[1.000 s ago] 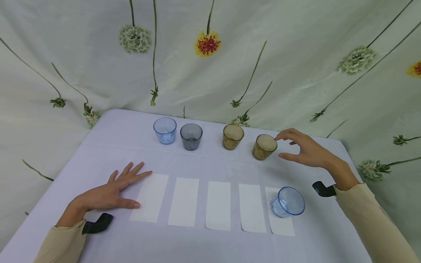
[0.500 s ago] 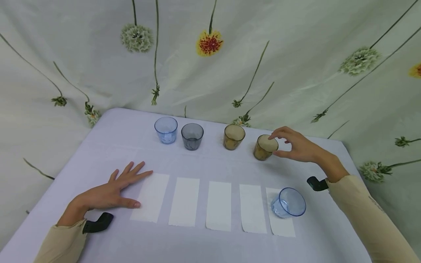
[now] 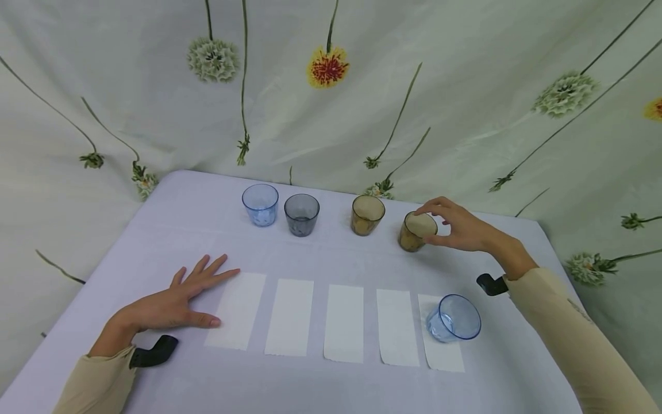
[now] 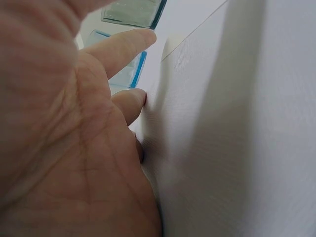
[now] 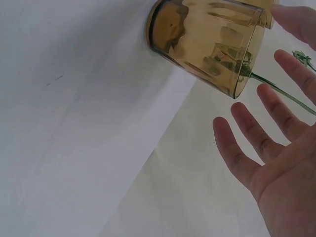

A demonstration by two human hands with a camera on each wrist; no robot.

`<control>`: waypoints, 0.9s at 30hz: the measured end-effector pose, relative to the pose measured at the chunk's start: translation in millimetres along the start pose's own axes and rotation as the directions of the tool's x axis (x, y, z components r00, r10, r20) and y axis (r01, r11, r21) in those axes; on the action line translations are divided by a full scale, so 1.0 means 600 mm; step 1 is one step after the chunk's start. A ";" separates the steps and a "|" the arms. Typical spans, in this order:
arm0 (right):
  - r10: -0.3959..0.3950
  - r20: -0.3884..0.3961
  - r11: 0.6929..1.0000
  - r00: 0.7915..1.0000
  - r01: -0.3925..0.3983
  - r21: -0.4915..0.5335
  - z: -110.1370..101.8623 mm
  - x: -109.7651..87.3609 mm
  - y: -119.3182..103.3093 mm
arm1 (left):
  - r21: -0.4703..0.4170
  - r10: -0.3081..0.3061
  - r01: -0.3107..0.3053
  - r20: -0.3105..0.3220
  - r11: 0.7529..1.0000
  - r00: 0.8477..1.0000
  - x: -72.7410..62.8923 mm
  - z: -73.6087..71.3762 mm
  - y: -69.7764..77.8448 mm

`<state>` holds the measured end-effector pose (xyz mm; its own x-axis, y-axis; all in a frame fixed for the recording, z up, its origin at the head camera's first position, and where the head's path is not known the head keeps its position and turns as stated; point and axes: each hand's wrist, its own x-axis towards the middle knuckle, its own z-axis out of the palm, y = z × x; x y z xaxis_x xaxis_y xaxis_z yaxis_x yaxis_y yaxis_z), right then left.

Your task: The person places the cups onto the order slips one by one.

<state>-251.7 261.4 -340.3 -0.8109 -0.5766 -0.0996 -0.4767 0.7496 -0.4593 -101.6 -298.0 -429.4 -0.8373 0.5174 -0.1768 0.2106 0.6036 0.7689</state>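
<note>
On the left, the left hand [image 3: 173, 305] lies palm-down on the table [image 3: 258, 385], fingers splayed and holding nothing beside the leftmost paper [image 3: 240, 316], and across to the right stands the end brown cup [image 3: 412, 234], the outstretched right hand [image 3: 465, 228] parted wide by its open top, gripping nothing.

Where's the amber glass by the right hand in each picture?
Head: amber glass, right of centre, far side of the table, beside the right hand.
Left wrist: not in it.
Right wrist: glass at the top, just right of centre.
Shared landmark: the white table, in all three.
</note>
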 end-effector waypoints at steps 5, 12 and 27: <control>-0.007 0.015 1.000 1.000 0.007 0.004 0.002 0.005 0.001 | 0.002 0.003 -0.003 0.000 1.000 1.000 0.000 0.000 0.000; -0.036 0.031 0.999 0.999 0.037 -0.023 0.004 0.012 0.000 | 0.006 0.021 -0.021 -0.004 1.000 1.000 0.000 0.000 0.000; -0.058 0.075 0.997 0.995 0.061 -0.038 0.013 0.020 0.001 | 0.012 0.024 -0.023 -0.004 1.000 1.000 -0.001 0.001 0.003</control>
<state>-259.0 252.0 -348.8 -0.7541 -0.6421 -0.1382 -0.5382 0.7247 -0.4304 -100.5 -296.9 -428.2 -0.8340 0.5292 -0.1564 0.2365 0.5988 0.7652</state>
